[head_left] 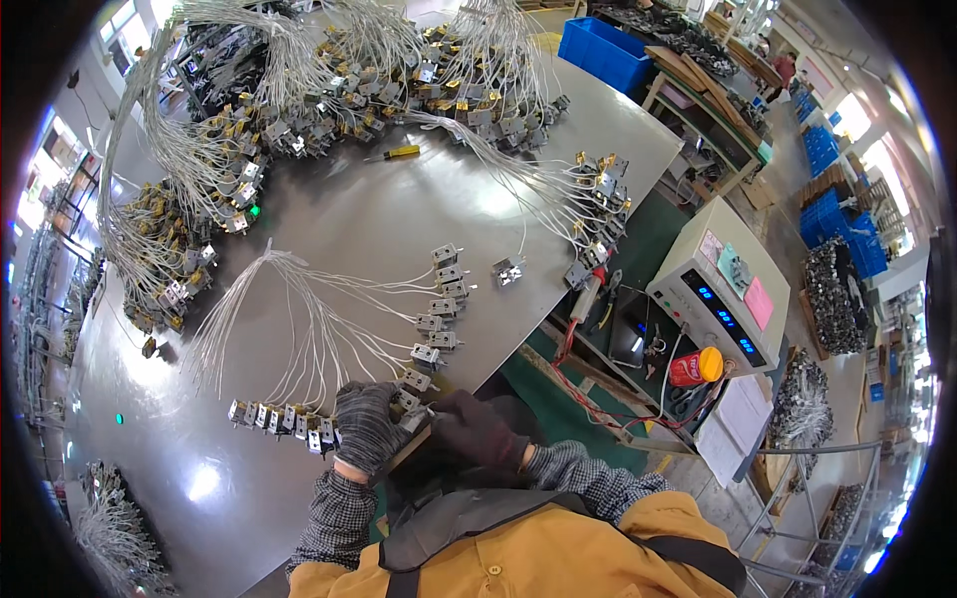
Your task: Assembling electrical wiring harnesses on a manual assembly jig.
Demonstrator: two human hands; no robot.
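Left grip: we've got the grey-gloved left grip at the near end of the wire fan, fingers closed over a small metal box.
Right grip: the dark-gloved right grip is in close, right of the fan's near end, fingertips beside that same box; we can't tell whether they're pinching anything.
Box rows: we count on two, one row of boxes along the fan's right side, another row at its near left.
Loose box: here's a single box to the fan's right, just past the row.
Screwdriver: we spot a yellow-handled screwdriver on the counter, beyond the fan and to its right.
Heap: a big heap of wired boxes curves around behind the fan.
Meter: over to the fan's far right, we see a meter with glowing blue digits, a red jar beside it.
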